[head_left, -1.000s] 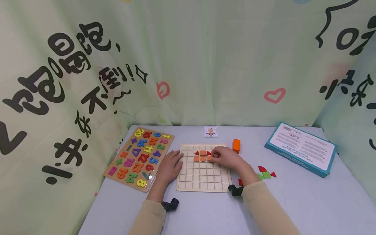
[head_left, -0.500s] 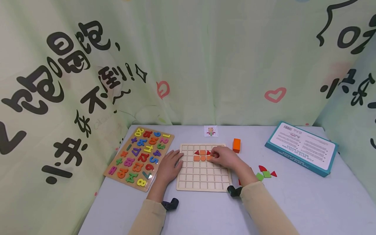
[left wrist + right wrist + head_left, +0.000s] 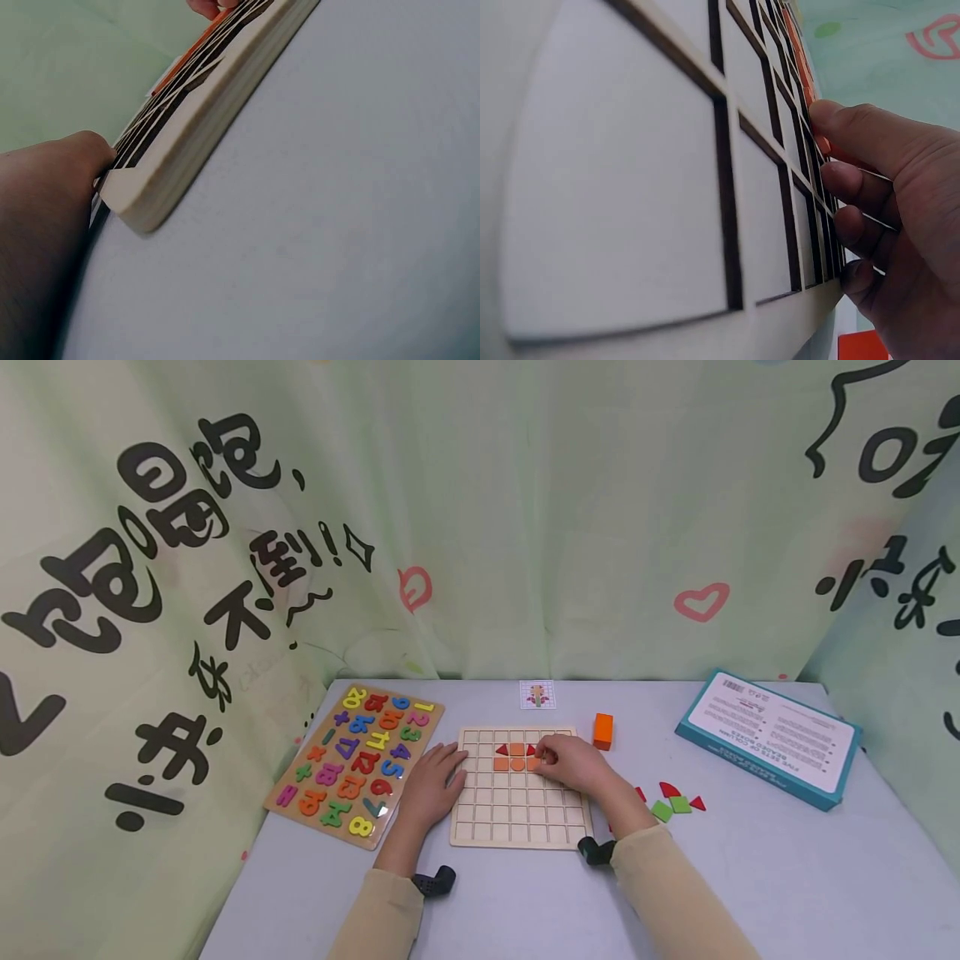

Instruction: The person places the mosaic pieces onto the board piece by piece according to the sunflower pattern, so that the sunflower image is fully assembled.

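Note:
A wooden grid board (image 3: 517,817) lies on the table with several orange and red tiles set in its upper cells. My right hand (image 3: 573,762) is over the board's upper right part. Its thumb and forefinger pinch an orange tile (image 3: 823,144) at the right end of the lower orange row; the fingers cover part of that tile. To its left are an orange square tile (image 3: 500,764) and an orange round tile (image 3: 517,765). Above them a red triangle tile (image 3: 502,749) sits beside another orange square. My left hand (image 3: 431,787) rests at the board's left edge, fingers relaxed.
A number puzzle board (image 3: 352,760) lies at the left. A small pattern card (image 3: 537,695) is behind the grid board, with an orange block (image 3: 603,732) to its right. Loose green tiles (image 3: 680,805) and red ones lie near my right forearm. A teal box (image 3: 772,739) stands back right.
The right forearm has shifted slightly to the left, uncovering more of the loose red and green tiles. Both hands otherwise keep their places on the board.

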A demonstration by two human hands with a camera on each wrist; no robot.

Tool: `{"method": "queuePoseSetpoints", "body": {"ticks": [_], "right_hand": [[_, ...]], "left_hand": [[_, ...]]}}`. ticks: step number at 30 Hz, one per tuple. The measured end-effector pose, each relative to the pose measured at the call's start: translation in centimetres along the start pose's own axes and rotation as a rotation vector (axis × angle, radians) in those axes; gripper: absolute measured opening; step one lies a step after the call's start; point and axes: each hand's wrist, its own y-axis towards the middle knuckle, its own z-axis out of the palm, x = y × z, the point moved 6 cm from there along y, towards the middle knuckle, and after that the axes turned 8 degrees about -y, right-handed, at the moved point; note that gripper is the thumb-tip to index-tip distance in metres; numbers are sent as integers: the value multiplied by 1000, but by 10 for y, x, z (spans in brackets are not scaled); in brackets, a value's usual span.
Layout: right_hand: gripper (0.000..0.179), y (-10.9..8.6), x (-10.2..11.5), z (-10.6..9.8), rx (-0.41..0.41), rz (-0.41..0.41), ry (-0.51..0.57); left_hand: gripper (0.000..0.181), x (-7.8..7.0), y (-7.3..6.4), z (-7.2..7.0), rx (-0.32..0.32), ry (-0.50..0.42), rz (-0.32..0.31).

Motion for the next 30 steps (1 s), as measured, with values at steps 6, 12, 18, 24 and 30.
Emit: {"method": "queuePoseSetpoints", "body": {"ticks": [6,12,18,24,30], "right_hand": [[18,-2,-1,-1,1,12,10],[19,-11,-5,-9,17,55,77],[22,-28,-17,-31,-10,86,55],[27,-53,-43,-54,-34,96,-6],[34,-83,-73,-74,-26,135,-14]], "left_hand": [[46,0,0,0,-2,-4,5],[46,0,0,1,-1,-4,-3],[47,-1,1,1,-3,-5,0],[46,0,1,1,0,-7,-3],[46,0,0,0,-4,-12,0]]}}
